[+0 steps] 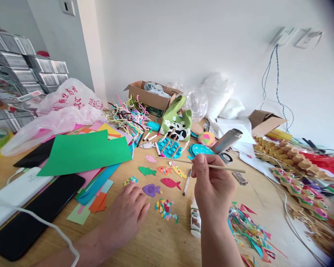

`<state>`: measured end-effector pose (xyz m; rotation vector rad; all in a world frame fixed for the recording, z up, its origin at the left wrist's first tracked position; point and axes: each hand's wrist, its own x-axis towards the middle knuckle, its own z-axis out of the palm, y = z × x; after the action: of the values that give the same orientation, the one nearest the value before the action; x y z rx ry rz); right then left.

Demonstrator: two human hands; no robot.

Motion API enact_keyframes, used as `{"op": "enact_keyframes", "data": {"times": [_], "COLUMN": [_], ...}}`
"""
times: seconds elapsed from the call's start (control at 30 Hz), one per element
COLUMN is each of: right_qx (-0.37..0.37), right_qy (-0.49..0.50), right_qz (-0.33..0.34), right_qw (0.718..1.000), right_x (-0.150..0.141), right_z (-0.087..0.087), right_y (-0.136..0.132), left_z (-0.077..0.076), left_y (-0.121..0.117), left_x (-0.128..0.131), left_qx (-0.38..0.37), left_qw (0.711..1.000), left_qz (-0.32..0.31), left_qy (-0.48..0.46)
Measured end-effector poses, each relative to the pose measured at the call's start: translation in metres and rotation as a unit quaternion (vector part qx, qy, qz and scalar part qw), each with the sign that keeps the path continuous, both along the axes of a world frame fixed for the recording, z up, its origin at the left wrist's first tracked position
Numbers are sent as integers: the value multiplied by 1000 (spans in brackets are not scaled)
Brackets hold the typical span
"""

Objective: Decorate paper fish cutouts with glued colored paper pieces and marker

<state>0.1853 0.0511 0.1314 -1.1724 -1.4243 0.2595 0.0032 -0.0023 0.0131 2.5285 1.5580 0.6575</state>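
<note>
My right hand [213, 185] is closed round a thin wooden stick [225, 168], held level above the table. Palm down on the wood rests my left hand [129, 204], its thumb apart and its fingertips at the edge of a small paper fish covered in coloured dots [130, 180]. Close by lie a purple paper fish [151, 190], a red one [170, 183], a green one [147, 171] and several others. Loose round paper dots [165, 210] form a pile right of my left hand. A white bottle [195, 222] stands partly behind my right wrist.
Coloured paper sheets [86, 152], a black phone [36, 218] and a white cable fill the left. Behind are twisted pipe cleaners [130, 115], a green panda bag [177, 120] and a metal flask [228, 141]. Paper scraps [247, 226] and egg cartons [297, 185] lie right.
</note>
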Motion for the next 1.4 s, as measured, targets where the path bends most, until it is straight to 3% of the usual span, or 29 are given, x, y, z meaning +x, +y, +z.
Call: {"op": "enact_keyframes", "data": {"times": [0.13, 0.2, 0.3, 0.43, 0.6, 0.83, 0.97, 1.2, 1.3, 1.4], "right_qx": [-20, -44, -74, -81, -72, -79, -81, -24, 2, -3], "right_qy": [52, 79, 92, 61, 35, 31, 23, 30, 59, 90], "right_qz": [41, 86, 135, 147, 143, 134, 119, 32, -14, -9], "right_qw": [998, 992, 984, 984, 987, 987, 989, 999, 998, 996], "right_x": [0, -2, -6, -9, -6, -4, -5, -4, -4, -2], "right_z": [-1, -3, -5, -5, -2, -8, -8, -5, -3, -5], "right_y": [1, 2, 5, 7, 5, 7, 9, 8, 7, 8], "left_z": [0, 1, 5, 17, 26, 8, 0, -14, -20, -23], "left_y": [-19, -23, -17, 3, 22, 33, 35, 9, 3, 3], "left_x": [17, 21, 15, -6, -25, -34, -37, -8, 2, 5], "left_qx": [-3, 1, -4, 6, -48, -46, -7, 19, 9, -2], "left_qw": [993, 990, 992, 985, 985, 991, 995, 999, 998, 998], "left_qz": [-108, -125, -65, 32, 94, 98, 86, 3, 5, 4], "left_qy": [37, 58, 109, 171, 136, 81, 54, 40, 54, 69]}}
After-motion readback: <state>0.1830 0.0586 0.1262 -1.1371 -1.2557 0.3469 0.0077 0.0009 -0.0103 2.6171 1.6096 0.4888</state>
